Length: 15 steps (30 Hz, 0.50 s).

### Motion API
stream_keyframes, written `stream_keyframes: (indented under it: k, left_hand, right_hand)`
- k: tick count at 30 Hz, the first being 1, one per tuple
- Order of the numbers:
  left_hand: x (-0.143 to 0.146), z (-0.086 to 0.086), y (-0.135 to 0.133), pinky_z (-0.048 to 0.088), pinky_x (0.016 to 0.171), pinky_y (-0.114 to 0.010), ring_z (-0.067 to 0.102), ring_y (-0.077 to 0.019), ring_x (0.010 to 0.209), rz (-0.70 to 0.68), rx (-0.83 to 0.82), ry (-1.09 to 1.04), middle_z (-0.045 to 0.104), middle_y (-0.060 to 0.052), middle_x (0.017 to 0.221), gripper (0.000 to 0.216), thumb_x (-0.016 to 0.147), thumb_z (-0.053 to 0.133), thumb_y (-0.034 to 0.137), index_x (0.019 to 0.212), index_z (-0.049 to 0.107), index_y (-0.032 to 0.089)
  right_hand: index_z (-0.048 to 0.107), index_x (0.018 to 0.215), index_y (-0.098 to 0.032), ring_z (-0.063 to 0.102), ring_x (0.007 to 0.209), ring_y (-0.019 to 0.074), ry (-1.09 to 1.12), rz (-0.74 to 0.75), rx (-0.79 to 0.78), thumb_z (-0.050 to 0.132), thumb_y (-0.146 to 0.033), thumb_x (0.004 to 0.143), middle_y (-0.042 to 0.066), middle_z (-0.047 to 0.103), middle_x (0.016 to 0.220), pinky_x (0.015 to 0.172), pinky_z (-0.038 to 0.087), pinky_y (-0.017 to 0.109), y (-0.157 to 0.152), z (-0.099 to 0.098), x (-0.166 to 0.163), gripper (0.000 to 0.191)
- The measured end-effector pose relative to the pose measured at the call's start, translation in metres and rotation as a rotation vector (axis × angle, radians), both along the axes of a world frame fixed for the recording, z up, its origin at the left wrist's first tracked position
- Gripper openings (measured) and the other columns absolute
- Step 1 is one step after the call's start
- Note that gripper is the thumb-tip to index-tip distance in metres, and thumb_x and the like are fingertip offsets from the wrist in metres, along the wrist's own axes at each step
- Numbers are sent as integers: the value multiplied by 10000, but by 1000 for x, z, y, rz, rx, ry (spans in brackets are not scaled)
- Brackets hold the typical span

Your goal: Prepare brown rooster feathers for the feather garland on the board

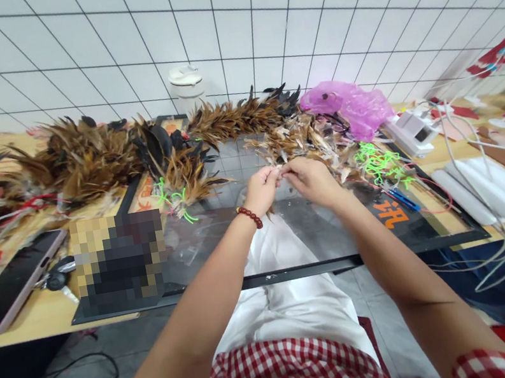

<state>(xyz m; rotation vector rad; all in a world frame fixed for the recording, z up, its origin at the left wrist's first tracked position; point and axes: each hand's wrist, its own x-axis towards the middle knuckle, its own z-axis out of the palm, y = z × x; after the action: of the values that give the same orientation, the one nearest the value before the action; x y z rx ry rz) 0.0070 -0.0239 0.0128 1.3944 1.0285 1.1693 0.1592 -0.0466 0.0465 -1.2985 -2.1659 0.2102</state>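
While the left hand [262, 188] and right hand [313, 180], nearly meeting, each press thumb to fingers (anything pinched there is too small to tell), the loose feathers [292, 137] lie just beyond on the glassy board [236, 156], their pile slanting lengthwise from far left to near right.

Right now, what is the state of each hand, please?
Left hand: fingers pinched closed; anything held cannot be told.
Right hand: fingertips pinched closed; anything held cannot be told.

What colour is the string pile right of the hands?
Bright green; the string pile shows in the head view.
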Motion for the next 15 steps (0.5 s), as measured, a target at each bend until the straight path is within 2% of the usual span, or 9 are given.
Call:
stream_keyframes:
  k: [3, 6, 10, 13, 15]
  left_hand:
    - [0, 2, 0, 286, 454, -178, 386, -46, 448, 38, -85, -121, 487, 41, 548, 219, 848, 532, 273, 670, 561, 148]
    - [1, 5, -1, 286, 437, -170, 387, -39, 437, 60, -130, -213, 483, 43, 547, 230, 846, 553, 301, 675, 558, 147]
    - [2, 7, -2, 307, 445, -160, 405, -35, 447, 63, -124, -241, 492, 40, 551, 241, 835, 585, 324, 676, 570, 143]
    - [2, 5, -3, 311, 448, -160, 415, -37, 450, 42, -110, -232, 500, 37, 554, 223, 835, 582, 304, 681, 574, 143]
    - [2, 3, -3, 313, 450, -164, 418, -41, 450, 9, -105, -222, 505, 34, 558, 212, 833, 580, 292, 682, 576, 143]
  right_hand:
    - [625, 1056, -177, 614, 785, 155, 472, -29, -98, 573, -306, 816, 45, 680, 876, 759, 471, 303, 7, -16, 3, 278]
    - [613, 1073, -170, 602, 710, 136, 775, -69, -296, 681, -423, 729, 27, 668, 824, 684, 481, 289, 11, -25, 7, 433]
    - [644, 954, -172, 571, 636, 112, 941, -80, -471, 729, -516, 663, 14, 662, 758, 599, 449, 249, 12, -23, 5, 458]
    - [643, 838, -173, 531, 593, 101, 940, -56, -479, 761, -501, 629, -8, 622, 673, 581, 426, 241, 11, -22, 0, 407]
    - [620, 748, -174, 503, 581, 98, 920, -40, -426, 747, -488, 654, -23, 579, 624, 592, 415, 242, 11, -22, 0, 352]
